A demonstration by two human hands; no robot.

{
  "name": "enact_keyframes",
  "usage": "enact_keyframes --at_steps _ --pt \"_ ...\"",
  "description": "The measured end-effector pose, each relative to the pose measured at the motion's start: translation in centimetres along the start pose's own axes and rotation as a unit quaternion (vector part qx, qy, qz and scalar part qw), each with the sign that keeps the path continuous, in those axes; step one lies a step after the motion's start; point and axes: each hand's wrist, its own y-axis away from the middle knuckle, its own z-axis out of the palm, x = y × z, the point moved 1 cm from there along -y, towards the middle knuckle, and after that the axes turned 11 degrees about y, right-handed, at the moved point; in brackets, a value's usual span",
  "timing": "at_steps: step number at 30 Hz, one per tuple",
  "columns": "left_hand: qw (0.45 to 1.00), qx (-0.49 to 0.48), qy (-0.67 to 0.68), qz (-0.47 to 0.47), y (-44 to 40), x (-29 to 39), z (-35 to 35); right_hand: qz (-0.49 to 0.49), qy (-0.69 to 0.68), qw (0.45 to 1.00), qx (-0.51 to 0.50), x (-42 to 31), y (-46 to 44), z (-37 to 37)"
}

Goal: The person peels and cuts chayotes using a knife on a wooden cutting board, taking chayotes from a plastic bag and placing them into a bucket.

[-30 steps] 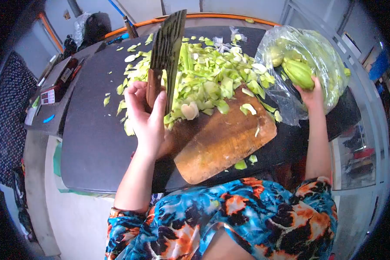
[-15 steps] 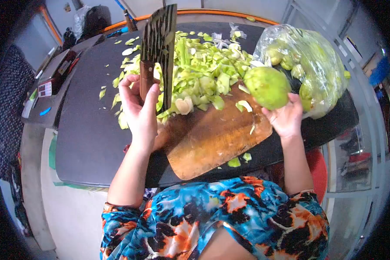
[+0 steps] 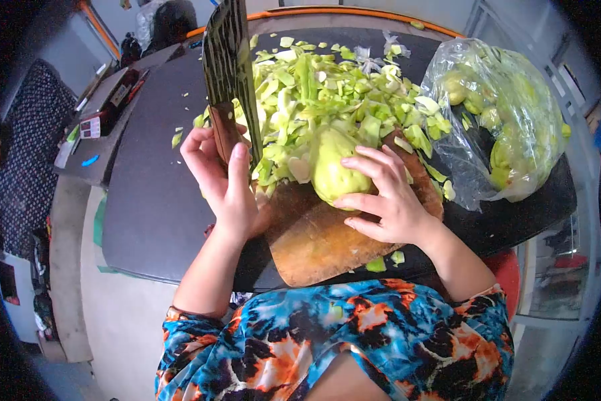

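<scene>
"Cleaver (image 3: 228, 87) upright in our left grip (image 3: 228, 195), closed around the brown handle (image 3: 225, 129): was that our chief worry?"

"Partly. Its dark blade (image 3: 224, 53) ran down close beside our thumb (image 3: 238, 167), so a loosened hold could have let it turn and nick us."

"And the right grip (image 3: 394, 202)?"

"We had it curled around one side of the pale green fruit (image 3: 332, 160), above the far part of the wooden board (image 3: 330, 247). We couldn't tell whether the fruit touched the board."

"So it might have slipped?"

"We judged so. It was rounded and looked smooth, and our fingers (image 3: 360, 202) covered only its near right side; a sideways push could have rolled it away, perhaps toward the blade."

"What about the peelings (image 3: 300, 87)?"

"They lay heaped over the board's far side and across the dark tabletop (image 3: 146, 200). If damp pieces were caught underneath, the board could have skidded; we couldn't see under it."

"And the clear bag (image 3: 541, 147)?"

"It held other fruits (image 3: 504, 164) to the board's right, and a knock from our arm (image 3: 457, 260) could have spilled some."
</scene>
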Motion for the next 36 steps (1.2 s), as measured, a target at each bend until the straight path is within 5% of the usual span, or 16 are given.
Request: enact_keyframes --at_steps 7,8,10,13,14,18,21,24,30,32,34,36 --pt "0.968 -0.129 -0.132 0.171 0.9 0.3 2.4 0.091 -0.226 0.969 0.037 -1.0 -4.5 -1.6" --pt "0.963 -0.154 -0.112 0.191 0.8 0.5 3.5 0.087 -0.218 0.970 0.058 -1.0 -4.8 -1.3" --pt "0.951 -0.175 -0.105 0.232 0.5 0.4 4.9 0.093 0.014 0.994 0.060 -0.8 -5.0 -2.0" --pt "0.941 -0.152 -0.237 0.188 -0.9 1.5 6.5 0.195 0.184 0.963 -0.039 0.6 -3.6 -0.6" --pt "0.946 -0.129 -0.237 0.180 -1.6 1.1 6.7 0.252 0.071 0.951 -0.166 1.1 -3.9 -1.0" --pt "0.934 -0.044 -0.290 0.206 -2.6 -0.9 4.4 0.194 0.089 0.965 -0.154 -0.5 -2.9 -1.7" --pt "0.966 0.009 -0.213 0.149 -2.8 -2.8 0.5 0.103 0.050 0.993 -0.039 -1.4 -2.5 0.2" --pt "0.966 0.039 -0.227 0.118 -3.8 -2.1 -0.2 0.033 0.151 0.988 -0.018 -1.3 -2.2 1.3" --pt "0.997 0.073 -0.032 -0.016 -3.5 -0.6 1.8 0.130 0.076 0.977 -0.152 -1.6 -4.0 1.2" --pt "0.995 0.038 -0.067 -0.061 -3.4 -0.7 0.9 0.133 0.134 0.973 -0.132 -1.3 -4.2 1.3" --pt "0.993 0.030 0.090 -0.074 -3.4 -0.7 0.7 0.150 0.131 0.970 -0.142 -0.8 -4.4 1.0" --pt "0.996 0.008 0.065 -0.064 -3.0 -0.8 0.6 0.176 0.021 0.982 -0.066 0.5 -3.9 1.1"
